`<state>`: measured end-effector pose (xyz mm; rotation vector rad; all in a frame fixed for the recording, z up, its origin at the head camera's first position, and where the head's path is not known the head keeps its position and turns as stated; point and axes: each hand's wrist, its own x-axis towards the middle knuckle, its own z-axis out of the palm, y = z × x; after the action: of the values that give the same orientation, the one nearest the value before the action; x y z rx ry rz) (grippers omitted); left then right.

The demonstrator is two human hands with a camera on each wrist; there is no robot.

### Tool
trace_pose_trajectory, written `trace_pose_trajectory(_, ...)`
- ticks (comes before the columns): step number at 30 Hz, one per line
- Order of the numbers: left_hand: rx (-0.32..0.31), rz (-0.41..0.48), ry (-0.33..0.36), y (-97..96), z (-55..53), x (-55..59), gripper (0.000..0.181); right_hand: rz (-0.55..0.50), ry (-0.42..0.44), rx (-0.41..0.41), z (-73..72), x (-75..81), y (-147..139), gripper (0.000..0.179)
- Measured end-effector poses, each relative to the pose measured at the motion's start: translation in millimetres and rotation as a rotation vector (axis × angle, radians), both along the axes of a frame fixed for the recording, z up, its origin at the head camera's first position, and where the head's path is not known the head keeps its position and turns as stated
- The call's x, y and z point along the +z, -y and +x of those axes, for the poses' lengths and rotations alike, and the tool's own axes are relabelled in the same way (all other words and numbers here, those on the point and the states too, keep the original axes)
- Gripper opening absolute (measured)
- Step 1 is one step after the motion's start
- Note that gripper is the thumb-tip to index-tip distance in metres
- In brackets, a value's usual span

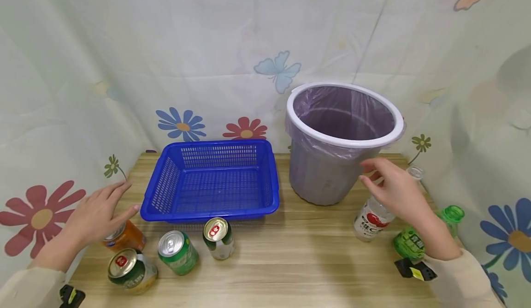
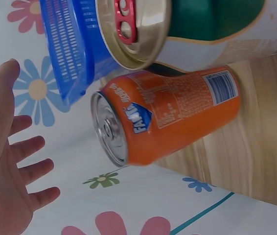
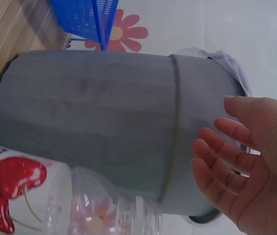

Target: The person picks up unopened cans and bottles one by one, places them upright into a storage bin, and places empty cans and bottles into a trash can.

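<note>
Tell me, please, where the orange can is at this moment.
In the head view, the orange can is at left, partly hidden by the left hand, behind the left gold-topped can and near the blue basket's front left corner.

On the table (image 1: 286, 271), the Fanta can (image 1: 129, 239) sits just below the left hand (image 1: 97, 209), with a second can (image 1: 134, 273) on the person's side of it (whether the two touch is hard to tell). A third can (image 1: 178, 255) and a fourth can (image 1: 220, 241) follow to that hand's right, before the basket (image 1: 271, 179). The bin (image 1: 319, 174) stands left of the right hand (image 1: 394, 186); one bottle (image 1: 369, 222) is below that hand, another bottle (image 1: 408, 243) below its wrist.
</note>
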<state>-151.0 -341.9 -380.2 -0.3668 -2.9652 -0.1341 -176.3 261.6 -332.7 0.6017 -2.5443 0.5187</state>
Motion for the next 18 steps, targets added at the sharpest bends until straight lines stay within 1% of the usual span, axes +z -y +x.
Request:
trace_pose_trajectory(4, 0.017, 0.007, 0.017, 2.9, 2.4, -2.8, 0.071, -0.003, 0.015, -0.007, -2.3, -3.4, 8, 0.029)
trace_pose_trajectory(8, 0.041, 0.001, 0.051, 5.3, 5.0, -5.8, 0.072, -0.020, 0.044, -0.003, -3.7, -7.6, 15, 0.028)
trace_pose_trajectory(11, 0.050, -0.001, 0.071, 6.9, 6.7, -8.0, 0.072, -0.036, 0.046, 0.006, -4.2, -11.7, 18, 0.028)
trace_pose_trajectory(14, 0.048, 0.006, 0.074, 9.0, 7.7, -10.5, 0.072, -0.053, 0.045, 0.010, -4.1, -15.8, 20, 0.029)
trace_pose_trajectory(18, 0.043, 0.014, 0.059, 11.9, 8.7, -13.2, 0.072, -0.073, 0.053, 0.015, -4.7, -21.2, 25, 0.028)
